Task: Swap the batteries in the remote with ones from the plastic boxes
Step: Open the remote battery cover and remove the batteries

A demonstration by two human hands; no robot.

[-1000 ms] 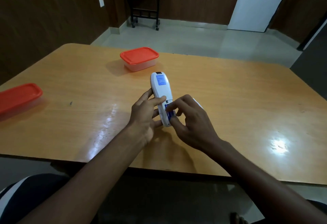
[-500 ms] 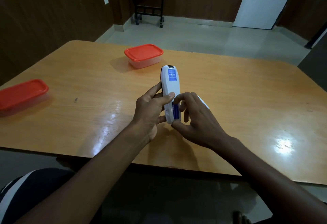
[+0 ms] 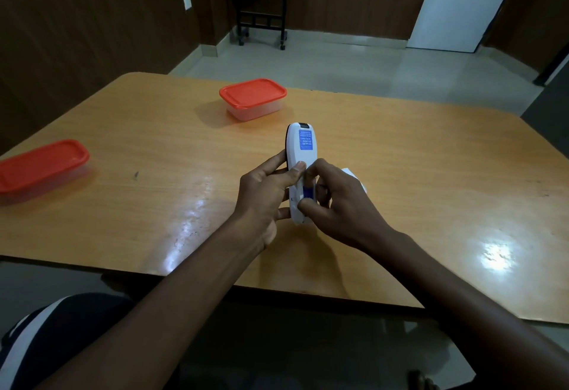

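Remote [image 3: 300, 171]: white, back side up, held just above table [image 3: 400, 174] near its front-centre. Long axis runs away from the wearer, far end w/ blue label tipped slightly up, near end down toward the hands. Batt bay at near end open; blue battery [image 3: 308, 191] showing inside.

Held that way prob. so the open bay faces up for the working fingers, w/ the body braced from one side.

Left hand [image 3: 264, 195]: wrapped round remote's left edge, thumb pressed on the back, fingers underneath. Firm hold, acts as the clamp.

Right hand [image 3: 335, 202]: curled over the bay, thumb at the near end, fingertips at the blue cell. Pinching or prying it, looks like; can't tell if the cell is actually gripped or just touched.

White piece [image 3: 354, 175] on table just behind right hand, mostly hidden. Likely the bay cover, parked w/in reach.

Two red-lidded boxes, lids on: one [image 3: 253, 99] beyond the remote, one [image 3: 41, 165] far left at table edge. Both well apart from hands, contents not visible.
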